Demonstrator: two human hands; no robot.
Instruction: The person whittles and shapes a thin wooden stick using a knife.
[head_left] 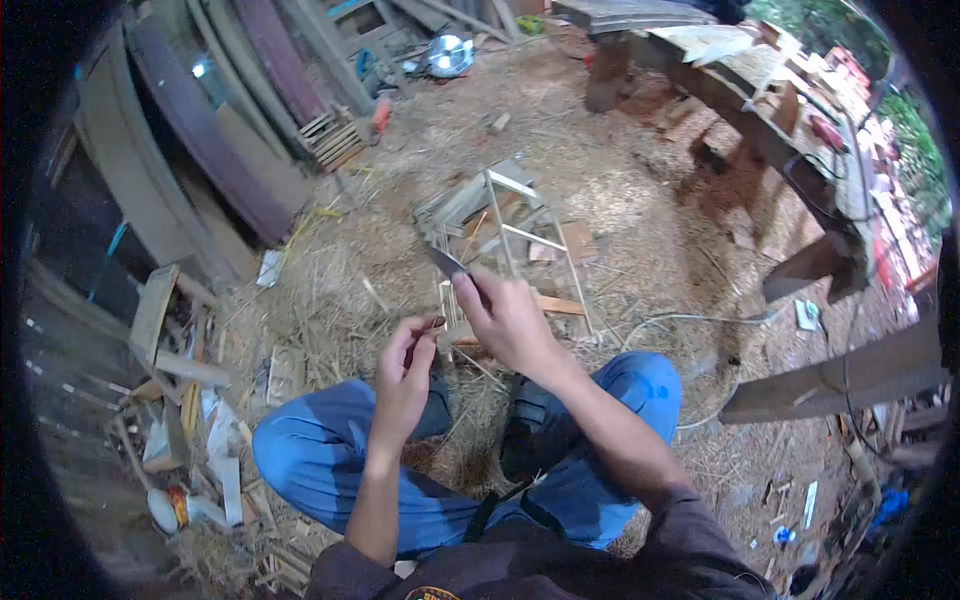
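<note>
Two dark fabric sleeves [690, 530] are seen nearest, with two bent legs in smooth blue trousers [310, 430] beyond them. Along the ground's left edge, at least four long, flat boards [115, 150] are leaned. One left hand [405, 365] is closed narrowly, a small brown piece [437, 321] being pinched at its fingertips; its material cannot be told. Just beyond, one knife with a dark, flat metal blade [446, 262] is held in a closed fist by the one right hand [510, 325], the blade pointed up and left above the middle of the ground [350, 240], which is strewn with straw and shavings. One narrow frame of pale, straight wooden strips [535, 237] lies beyond the hands, two crosspieces being visible. Toward the ground's far right corner, one rough, thick-edged wooden bench [745, 115] is seen, one red tool [828, 133] being set on it.
</note>
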